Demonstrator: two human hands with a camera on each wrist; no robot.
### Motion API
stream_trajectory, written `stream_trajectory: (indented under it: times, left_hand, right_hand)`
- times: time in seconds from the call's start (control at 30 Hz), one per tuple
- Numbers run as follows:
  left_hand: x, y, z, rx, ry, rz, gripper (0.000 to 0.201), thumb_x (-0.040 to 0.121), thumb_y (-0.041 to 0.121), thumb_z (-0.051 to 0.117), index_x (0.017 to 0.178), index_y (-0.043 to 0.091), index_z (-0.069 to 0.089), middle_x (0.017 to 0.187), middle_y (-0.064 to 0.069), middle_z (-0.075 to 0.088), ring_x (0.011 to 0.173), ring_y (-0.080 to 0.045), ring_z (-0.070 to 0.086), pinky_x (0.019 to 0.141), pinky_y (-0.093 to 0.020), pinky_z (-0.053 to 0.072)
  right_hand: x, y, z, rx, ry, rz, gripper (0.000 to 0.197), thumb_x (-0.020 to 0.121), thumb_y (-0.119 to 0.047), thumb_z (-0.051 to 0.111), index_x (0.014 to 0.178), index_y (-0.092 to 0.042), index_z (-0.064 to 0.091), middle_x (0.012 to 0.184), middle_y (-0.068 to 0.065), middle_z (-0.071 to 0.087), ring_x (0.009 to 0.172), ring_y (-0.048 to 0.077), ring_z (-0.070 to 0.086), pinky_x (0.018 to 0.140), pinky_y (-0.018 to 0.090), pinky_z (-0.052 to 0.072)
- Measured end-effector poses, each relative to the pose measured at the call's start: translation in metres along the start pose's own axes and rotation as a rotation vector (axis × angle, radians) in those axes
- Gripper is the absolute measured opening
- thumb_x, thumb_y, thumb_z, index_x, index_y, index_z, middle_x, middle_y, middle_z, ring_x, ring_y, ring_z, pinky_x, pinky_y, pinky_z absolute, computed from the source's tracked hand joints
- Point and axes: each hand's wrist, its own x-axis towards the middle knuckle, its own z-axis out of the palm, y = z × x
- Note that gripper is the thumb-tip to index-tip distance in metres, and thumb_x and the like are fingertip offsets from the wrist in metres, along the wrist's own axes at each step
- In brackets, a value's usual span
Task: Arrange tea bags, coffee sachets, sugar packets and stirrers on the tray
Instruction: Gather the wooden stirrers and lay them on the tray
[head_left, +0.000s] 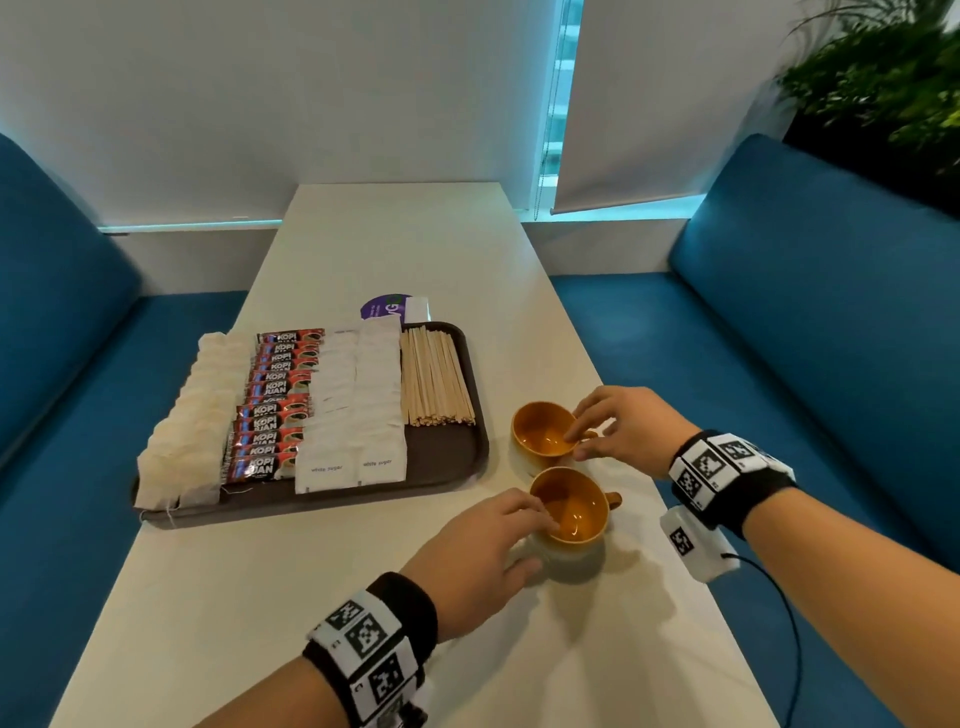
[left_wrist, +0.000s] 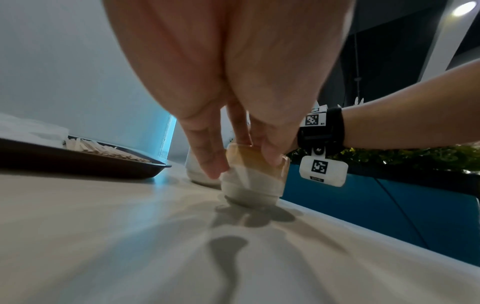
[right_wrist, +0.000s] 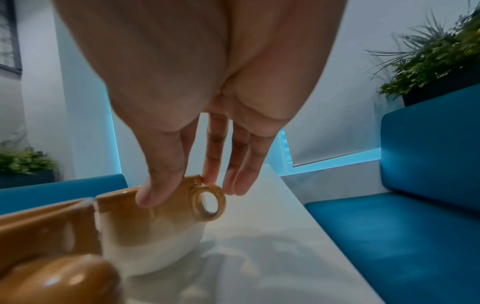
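Observation:
A dark brown tray lies on the white table. It holds rows of tea bags, red coffee sachets, white sugar packets and wooden stirrers. Two orange-and-white cups stand just right of it. My left hand grips the near cup, thumb outside and fingers over the rim; the left wrist view shows that hand on the near cup. My right hand pinches the far cup at its rim. In the right wrist view this hand holds the far cup beside its handle.
A purple round sticker and a white card lie just beyond the tray. Blue benches flank the table on both sides. The cups stand close to the table's right edge. A plant stands at the back right.

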Motion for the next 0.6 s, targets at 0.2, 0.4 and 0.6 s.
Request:
stream_trajectory:
  times: [0.2,0.4,0.6]
  left_hand:
    - [-0.011,-0.014,-0.017,-0.038,0.080,-0.080,0.014,0.092,0.039,0.070,0.106,0.036,0.070,0.115,0.028,0.055,0.107,0.005,0.053,0.102,-0.023,0.047]
    - [-0.043,-0.035,-0.035,-0.098,0.130,-0.167,0.015,0.087,0.035,0.077,0.099,0.041,0.072,0.112,0.037,0.055,0.109,0.010,0.053,0.099,-0.019,0.049]
    - [-0.065,-0.054,-0.048,-0.075,0.171,-0.209,0.017,0.082,0.033,0.082,0.090,0.044,0.071,0.116,0.039,0.052,0.112,0.007,0.054,0.098,-0.019,0.050]
  right_hand:
    - [0.025,-0.003,0.005,0.098,0.100,0.047,0.017,0.076,-0.030,0.089,0.090,-0.033,0.080,0.103,-0.013,0.070,0.093,0.005,0.065,0.088,0.031,0.056]
    - [0.069,-0.012,0.005,0.021,0.166,0.107,0.021,0.084,-0.029,0.083,0.104,-0.027,0.079,0.106,-0.003,0.072,0.097,0.014,0.065,0.094,0.034,0.054]
    - [0.120,-0.015,0.000,0.022,0.234,0.166,0.025,0.087,-0.026,0.080,0.111,-0.021,0.078,0.107,0.001,0.073,0.098,0.018,0.065,0.085,0.028,0.047]
